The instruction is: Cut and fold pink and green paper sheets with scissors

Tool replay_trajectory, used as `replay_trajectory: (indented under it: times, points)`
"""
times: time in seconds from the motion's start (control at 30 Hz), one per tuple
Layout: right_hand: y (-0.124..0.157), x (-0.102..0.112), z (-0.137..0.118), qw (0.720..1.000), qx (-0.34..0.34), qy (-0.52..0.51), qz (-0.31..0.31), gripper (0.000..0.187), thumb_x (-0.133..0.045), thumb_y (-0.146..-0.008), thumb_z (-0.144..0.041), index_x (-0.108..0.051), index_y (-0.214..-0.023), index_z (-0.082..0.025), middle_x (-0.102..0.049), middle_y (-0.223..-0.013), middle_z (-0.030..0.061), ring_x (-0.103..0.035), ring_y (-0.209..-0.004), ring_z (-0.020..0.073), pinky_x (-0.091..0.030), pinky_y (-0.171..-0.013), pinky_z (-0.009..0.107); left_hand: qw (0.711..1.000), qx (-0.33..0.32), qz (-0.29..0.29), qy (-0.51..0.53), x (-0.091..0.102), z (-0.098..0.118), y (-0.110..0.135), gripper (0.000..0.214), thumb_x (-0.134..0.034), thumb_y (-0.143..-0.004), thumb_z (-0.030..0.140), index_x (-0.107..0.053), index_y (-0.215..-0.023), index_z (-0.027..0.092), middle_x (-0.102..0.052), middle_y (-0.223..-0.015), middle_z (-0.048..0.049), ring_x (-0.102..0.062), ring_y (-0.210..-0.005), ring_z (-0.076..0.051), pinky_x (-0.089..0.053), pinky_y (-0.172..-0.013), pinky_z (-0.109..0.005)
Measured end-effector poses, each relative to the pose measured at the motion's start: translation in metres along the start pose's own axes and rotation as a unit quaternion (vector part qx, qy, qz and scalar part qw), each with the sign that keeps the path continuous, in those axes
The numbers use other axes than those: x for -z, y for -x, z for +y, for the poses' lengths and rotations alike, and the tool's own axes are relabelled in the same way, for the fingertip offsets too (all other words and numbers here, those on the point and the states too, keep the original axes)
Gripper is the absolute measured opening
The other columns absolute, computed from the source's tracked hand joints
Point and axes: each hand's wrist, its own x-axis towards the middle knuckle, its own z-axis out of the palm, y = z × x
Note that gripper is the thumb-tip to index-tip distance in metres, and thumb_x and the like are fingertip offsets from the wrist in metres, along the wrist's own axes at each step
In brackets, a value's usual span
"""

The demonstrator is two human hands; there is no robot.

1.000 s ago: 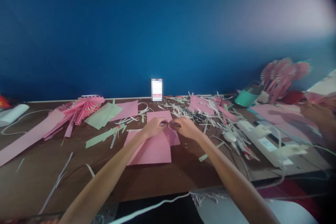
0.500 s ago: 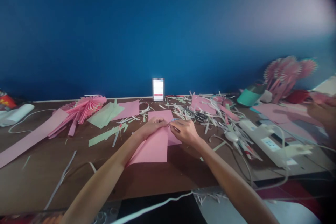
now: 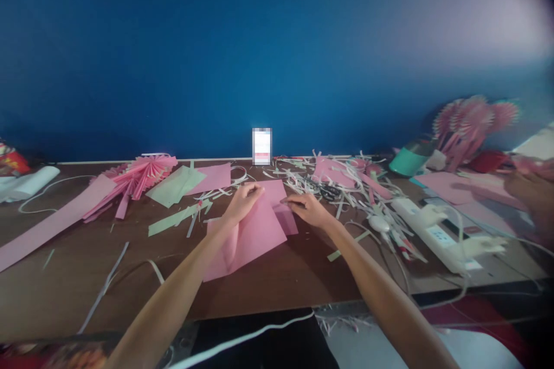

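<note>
My left hand (image 3: 246, 200) pinches the upper edge of a pink paper sheet (image 3: 262, 230), which hangs tilted over the brown table and curls at its left side. Beneath it lies another pink sheet (image 3: 289, 223), partly covered. Just right of the held sheet is my right hand (image 3: 306, 209), its fingers drawn together and pointing left above the lower sheet. Whatever its fingertips hold, if anything, is too small to make out. Pale green paper pieces (image 3: 173, 185) and another pink sheet (image 3: 212, 177) lie to the left of my left hand.
A phone (image 3: 262, 147) stands against the blue wall. Paper scraps (image 3: 341, 184) are heaped at the right, near a white power strip (image 3: 433, 234) with cables. Pleated pink paper fans (image 3: 145, 176) lie at the left. Another person's hand (image 3: 530, 189) is at the far right.
My hands have moved apart; the right one has drawn away from the sheet's edge. The held sheet has swung, its lower corner now pointing to the right.
</note>
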Motion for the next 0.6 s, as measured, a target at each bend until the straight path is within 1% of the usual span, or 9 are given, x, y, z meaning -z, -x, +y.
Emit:
replay_trajectory:
  times: [0.07,0.13,0.17,0.23,0.37,0.47,0.53,0.6]
  points:
    - [0.000,-0.002,-0.003,1.000,-0.015,-0.001,-0.026,0.040,-0.048,-0.085,-0.022,-0.060,-0.122,-0.018,-0.066,-0.073,0.0011,-0.056,-0.063,0.0128,-0.044,-0.064,0.024,1.000,-0.010,-0.021,-0.018,-0.006,-0.001,0.002,0.031,-0.048,-0.085,0.043,-0.063,-0.085,0.016,-0.065,-0.083,-0.0037,-0.058,-0.078,-0.018,-0.040,-0.072,-0.027]
    - [0.002,-0.003,-0.007,0.999,-0.032,-0.001,-0.035,0.051,-0.048,-0.084,-0.021,-0.047,-0.134,-0.017,-0.061,-0.064,-0.0023,-0.048,-0.055,0.0108,-0.041,-0.059,0.023,0.999,-0.019,-0.038,-0.027,-0.010,-0.001,0.004,0.028,-0.049,-0.085,0.041,-0.063,-0.085,0.016,-0.065,-0.083,-0.0038,-0.059,-0.079,-0.018,-0.041,-0.072,-0.027]
    - [0.002,-0.002,-0.009,0.999,-0.037,0.000,-0.037,0.054,-0.048,-0.083,-0.021,-0.044,-0.137,-0.016,-0.059,-0.063,-0.0031,-0.046,-0.054,0.0104,-0.039,-0.058,0.022,0.998,-0.023,-0.044,-0.027,-0.011,0.000,0.005,0.027,-0.049,-0.084,0.040,-0.062,-0.085,0.016,-0.065,-0.084,-0.0037,-0.059,-0.080,-0.018,-0.041,-0.073,-0.027]
    - [0.003,-0.002,-0.010,0.998,-0.045,0.008,-0.031,0.055,-0.048,-0.083,-0.021,-0.043,-0.137,-0.016,-0.058,-0.063,-0.0030,-0.044,-0.054,0.0103,-0.038,-0.058,0.022,0.998,-0.031,-0.049,-0.027,-0.012,0.002,0.007,0.024,-0.048,-0.084,0.037,-0.061,-0.084,0.016,-0.065,-0.084,-0.0032,-0.059,-0.081,-0.018,-0.042,-0.073,-0.026]
    - [0.003,-0.003,-0.009,0.997,-0.053,0.047,-0.028,0.051,-0.049,-0.084,-0.023,-0.046,-0.134,-0.018,-0.058,-0.061,-0.0029,-0.045,-0.054,0.0112,-0.037,-0.057,0.022,0.997,-0.038,-0.033,-0.053,-0.013,0.006,0.009,0.020,-0.045,-0.085,0.032,-0.057,-0.080,0.017,-0.062,-0.078,-0.0011,-0.058,-0.077,-0.016,-0.041,-0.071,-0.025]
    - [0.004,-0.007,-0.004,0.992,-0.059,0.109,-0.026,0.049,-0.051,-0.085,-0.026,-0.048,-0.133,-0.021,-0.059,-0.059,-0.0030,-0.049,-0.055,0.0126,-0.035,-0.056,0.022,0.996,-0.038,-0.018,-0.083,-0.014,0.006,0.011,0.017,-0.044,-0.084,0.030,-0.055,-0.078,0.018,-0.062,-0.077,-0.0009,-0.057,-0.075,-0.016,-0.040,-0.069,-0.025]
    - [0.004,-0.010,0.000,0.983,-0.074,0.169,-0.005,0.047,-0.050,-0.086,-0.027,-0.049,-0.132,-0.022,-0.062,-0.063,-0.0007,-0.054,-0.060,0.0149,-0.036,-0.058,0.023,0.995,-0.036,-0.014,-0.090,-0.014,0.005,0.011,0.016,-0.043,-0.084,0.030,-0.054,-0.078,0.018,-0.062,-0.078,-0.0010,-0.057,-0.075,-0.015,-0.040,-0.069,-0.025]
    - [0.003,-0.014,0.004,0.972,-0.084,0.221,0.012,0.046,-0.048,-0.088,-0.029,-0.048,-0.133,-0.022,-0.067,-0.072,0.0029,-0.059,-0.068,0.0181,-0.038,-0.061,0.024,0.995,-0.036,-0.021,-0.095,-0.016,0.004,0.013,0.017,-0.043,-0.085,0.032,-0.053,-0.079,0.019,-0.062,-0.078,-0.0010,-0.058,-0.075,-0.016,-0.039,-0.068,-0.025]
